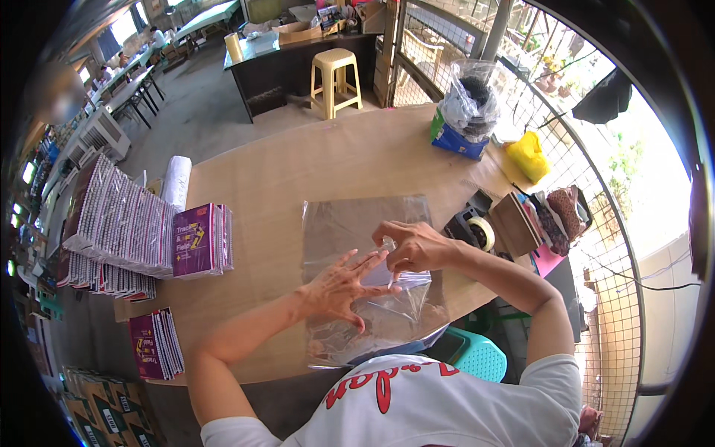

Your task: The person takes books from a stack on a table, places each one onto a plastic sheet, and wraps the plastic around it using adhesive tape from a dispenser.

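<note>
A sheet or bag of clear plastic film (pixel 365 216) lies wrinkled on the brown tabletop in front of me, its near end reaching the table edge. My left hand (pixel 342 287) rests on the film with its fingers spread, palm down. Close to its fingertips, my right hand (pixel 417 247) is bent over the film with curled fingers in a pinch. What sits between those fingertips is too small to make out. To the right stands a tape dispenser (pixel 471 229) with a roll of tape.
Stacks of spiral notebooks (pixel 123 216) and a purple-covered bundle (pixel 202 240) fill the left side, with a white roll (pixel 176 182) behind. A bag-lined box (pixel 463 119), yellow bag (pixel 529 156) and cardboard box (pixel 514 223) stand right. A turquoise stool (pixel 480 356) is below the near edge.
</note>
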Tool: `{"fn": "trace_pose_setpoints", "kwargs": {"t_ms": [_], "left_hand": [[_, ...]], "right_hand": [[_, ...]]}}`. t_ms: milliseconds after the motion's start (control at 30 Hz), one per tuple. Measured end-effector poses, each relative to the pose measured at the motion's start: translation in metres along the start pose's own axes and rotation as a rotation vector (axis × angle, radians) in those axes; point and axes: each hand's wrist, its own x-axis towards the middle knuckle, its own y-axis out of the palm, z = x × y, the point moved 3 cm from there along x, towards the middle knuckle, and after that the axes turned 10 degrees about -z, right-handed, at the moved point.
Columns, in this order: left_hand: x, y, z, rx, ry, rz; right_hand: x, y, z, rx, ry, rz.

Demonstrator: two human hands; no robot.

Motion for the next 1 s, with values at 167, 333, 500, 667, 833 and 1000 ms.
{"fn": "trace_pose_setpoints", "kwargs": {"t_ms": [167,333,500,667,833,1000], "left_hand": [[-0.003,0.009,0.007,-0.076,-0.038,-0.019],[0.001,0.01,-0.008,-0.109,-0.042,-0.138],[-0.03,0.058,-0.097,0.109,-0.028,-0.471],[-0.034,0.03,-0.074,-0.066,-0.285,-0.742],[-0.022,0.037,-0.027,0.074,-0.284,-0.502],[0.001,0.028,-0.027,0.086,-0.354,-0.736]], "right_hand": [[-0.007,0.023,-0.011,-0.089,-0.038,-0.115],[-0.036,0.044,-0.029,0.19,0.356,-0.441],[-0.031,0.039,-0.03,0.127,0.7,-0.281],[-0.031,0.038,-0.028,0.025,0.693,-0.215],[-0.029,0.048,-0.034,0.021,0.68,-0.235],[-0.033,0.054,-0.05,-0.026,0.808,-0.189]]}}
